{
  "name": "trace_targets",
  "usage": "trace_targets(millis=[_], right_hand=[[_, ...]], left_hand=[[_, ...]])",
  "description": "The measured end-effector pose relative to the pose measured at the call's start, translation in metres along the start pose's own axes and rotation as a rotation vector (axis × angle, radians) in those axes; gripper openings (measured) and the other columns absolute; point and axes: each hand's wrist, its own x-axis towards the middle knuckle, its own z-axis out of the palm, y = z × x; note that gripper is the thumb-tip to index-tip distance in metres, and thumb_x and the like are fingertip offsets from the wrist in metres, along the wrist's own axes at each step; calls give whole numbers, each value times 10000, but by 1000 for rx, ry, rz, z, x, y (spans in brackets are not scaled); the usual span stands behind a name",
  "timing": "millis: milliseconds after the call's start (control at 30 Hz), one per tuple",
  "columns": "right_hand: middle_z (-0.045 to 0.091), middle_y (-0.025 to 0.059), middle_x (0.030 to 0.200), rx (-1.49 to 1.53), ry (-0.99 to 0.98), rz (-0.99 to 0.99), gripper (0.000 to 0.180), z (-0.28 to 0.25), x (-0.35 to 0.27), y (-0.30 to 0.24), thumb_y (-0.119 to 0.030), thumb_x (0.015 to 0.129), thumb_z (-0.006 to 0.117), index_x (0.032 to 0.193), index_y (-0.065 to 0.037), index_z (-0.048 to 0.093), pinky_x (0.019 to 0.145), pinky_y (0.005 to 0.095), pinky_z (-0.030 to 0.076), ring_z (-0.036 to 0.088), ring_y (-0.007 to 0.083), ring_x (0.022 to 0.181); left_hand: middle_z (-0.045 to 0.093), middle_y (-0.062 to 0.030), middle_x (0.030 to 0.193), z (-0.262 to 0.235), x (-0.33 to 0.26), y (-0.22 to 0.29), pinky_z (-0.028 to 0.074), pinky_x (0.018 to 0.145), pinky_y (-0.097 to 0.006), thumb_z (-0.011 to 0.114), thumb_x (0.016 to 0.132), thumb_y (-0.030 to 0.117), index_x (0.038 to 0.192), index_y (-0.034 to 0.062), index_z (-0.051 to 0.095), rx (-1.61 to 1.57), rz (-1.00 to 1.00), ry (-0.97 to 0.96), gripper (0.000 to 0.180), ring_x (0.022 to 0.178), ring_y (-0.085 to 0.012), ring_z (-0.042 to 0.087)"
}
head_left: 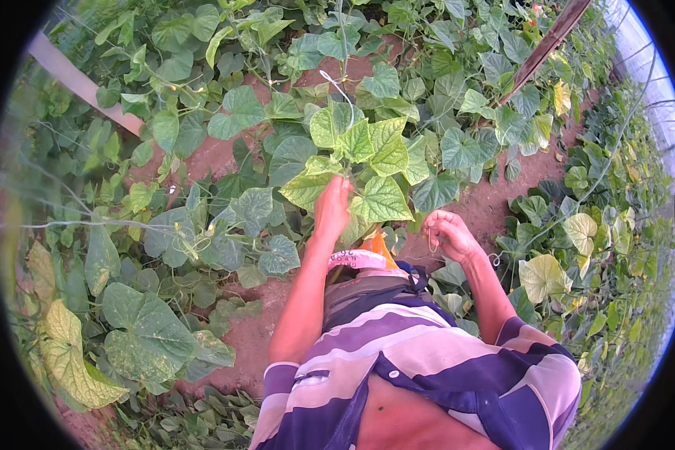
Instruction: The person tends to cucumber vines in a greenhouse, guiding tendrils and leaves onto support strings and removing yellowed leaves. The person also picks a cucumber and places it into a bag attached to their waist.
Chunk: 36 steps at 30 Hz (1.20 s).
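Observation:
My left hand (332,211) is closed at the top of a climbing vine, its fingertips at the stem just under broad light-green leaves (383,199). The leaves partly hide what it grips. A white string (339,88) hangs down into these leaves from above. To the right of the vine, my right hand (450,232) is held apart from the leaves with fingers pinched together. A thin pale strand (430,241) shows at its fingertips; whether it is string or tendril I cannot tell.
An orange and white bag (379,251) with print is at my waist. Leafy vines crowd both sides, some leaves yellowed (545,277). A wooden pole (551,45) slants at upper right, a pale curved bar (82,82) at upper left. A wire (90,223) crosses on the left.

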Motion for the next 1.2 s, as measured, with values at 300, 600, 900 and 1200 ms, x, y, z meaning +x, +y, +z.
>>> trace_targets(millis=[300, 600, 900, 1200], right_hand=[[647, 133, 1207, -960, -539, -92, 532, 101, -2, 55, -469, 1005, 629, 1286, -17, 637, 949, 419, 534, 607, 290, 1157], [729, 98, 944, -650, -510, -600, 218, 124, -57, -101, -172, 986, 717, 1089, 20, 714, 757, 332, 545, 696, 159, 867], [541, 179, 1343, -763, 937, -1514, 564, 118, -4, -251, -127, 877, 791, 1364, 1, 536, 966, 392, 490, 559, 296, 1194], [493, 236, 1400, -793, 794, -1882, 682, 233, -16, -272, -94, 834, 786, 1419, 51, 469, 1089, 478, 431, 500, 404, 1276]], left_hand=[[701, -198, 928, -17, 32, 27, 498, 744, -497, 479, 1094, 218, 1050, 25, 579, -38, 178, -65, 221, 888, -445, 667], [699, -139, 905, -38, 11, 1, 498, 755, -351, 509, 1073, 91, 1038, -17, 573, -137, 69, -123, 131, 860, -238, 667], [737, -81, 934, -8, 10, -20, 535, 745, -346, 561, 1081, 236, 1087, 32, 650, -270, 140, -126, 223, 858, -194, 680], [731, -61, 1025, -32, -7, -17, 557, 770, -332, 617, 993, 11, 1155, 12, 655, -300, 68, -124, 167, 1069, -178, 694]])
